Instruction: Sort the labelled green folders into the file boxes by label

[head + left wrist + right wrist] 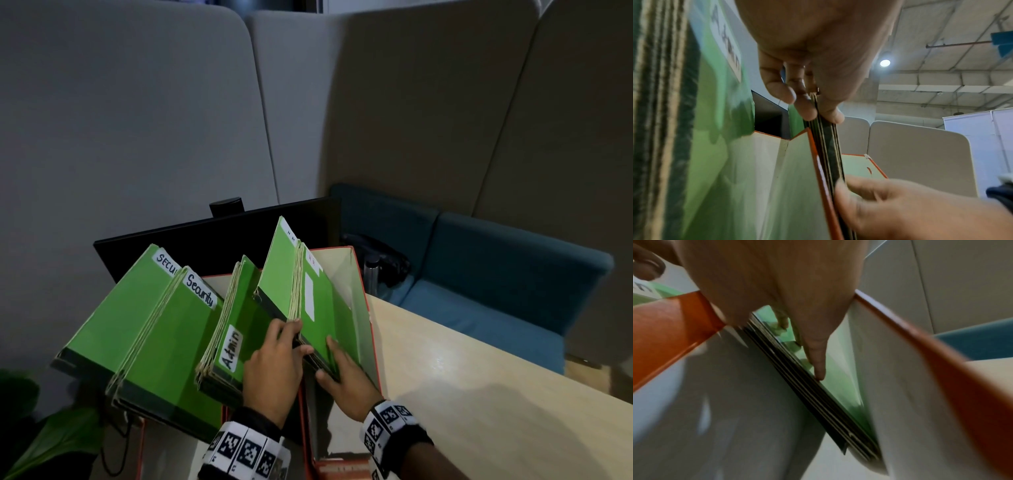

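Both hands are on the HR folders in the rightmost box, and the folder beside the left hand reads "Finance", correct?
Not quite: the head view shows that folder's label reads "Admin". The rest holds: left hand and right hand are on the HR folders in the rightmost box.

1. Green folders have white labels with dark handwriting and dark spines.
2. File boxes: orange outside, pale inside.
3. Beside the boxes, a teal sofa.
4. Black-and-white patterned wristbands.
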Tool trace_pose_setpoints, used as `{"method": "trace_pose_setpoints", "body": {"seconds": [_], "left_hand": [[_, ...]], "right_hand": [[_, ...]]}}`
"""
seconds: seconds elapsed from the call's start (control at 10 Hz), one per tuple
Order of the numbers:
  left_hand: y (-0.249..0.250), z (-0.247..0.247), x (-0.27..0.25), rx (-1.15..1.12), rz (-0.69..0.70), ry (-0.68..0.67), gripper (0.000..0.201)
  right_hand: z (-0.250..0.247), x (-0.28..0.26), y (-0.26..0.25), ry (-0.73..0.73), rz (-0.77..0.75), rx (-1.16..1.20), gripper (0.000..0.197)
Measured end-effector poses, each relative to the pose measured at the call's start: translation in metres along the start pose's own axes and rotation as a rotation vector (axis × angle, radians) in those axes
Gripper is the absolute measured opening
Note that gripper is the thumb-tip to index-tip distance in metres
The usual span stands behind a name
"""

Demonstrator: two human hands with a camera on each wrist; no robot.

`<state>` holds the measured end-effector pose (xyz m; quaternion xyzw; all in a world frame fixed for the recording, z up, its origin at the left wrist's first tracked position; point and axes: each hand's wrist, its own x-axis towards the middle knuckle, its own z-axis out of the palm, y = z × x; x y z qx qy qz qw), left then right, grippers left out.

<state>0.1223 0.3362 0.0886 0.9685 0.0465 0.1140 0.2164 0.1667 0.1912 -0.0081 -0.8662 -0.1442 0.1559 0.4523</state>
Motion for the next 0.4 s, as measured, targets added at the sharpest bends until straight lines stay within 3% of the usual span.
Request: {"method": "trace_pose_setpoints", "body": {"seconds": [0.2, 0.3, 0.4], "left_hand": [[0.002, -0.011, -0.003, 0.103, -0.014, -0.062, 0.054], [0.010, -0.014, -0.007, 0.114, 0.024, -0.030, 0.056], [0.034, -0.032, -0.004, 0.032, 0.106, 0.074, 0.047]], "right_hand": [[0.001, -0.005, -0.002, 0.112, 0.043, -0.020, 0.070], [-0.009, -0.016, -0.012, 0.127, 0.030, -0.098, 0.068], [-0.041, -0.032, -0.030, 0.161, -0.100, -0.204, 0.055]]}}
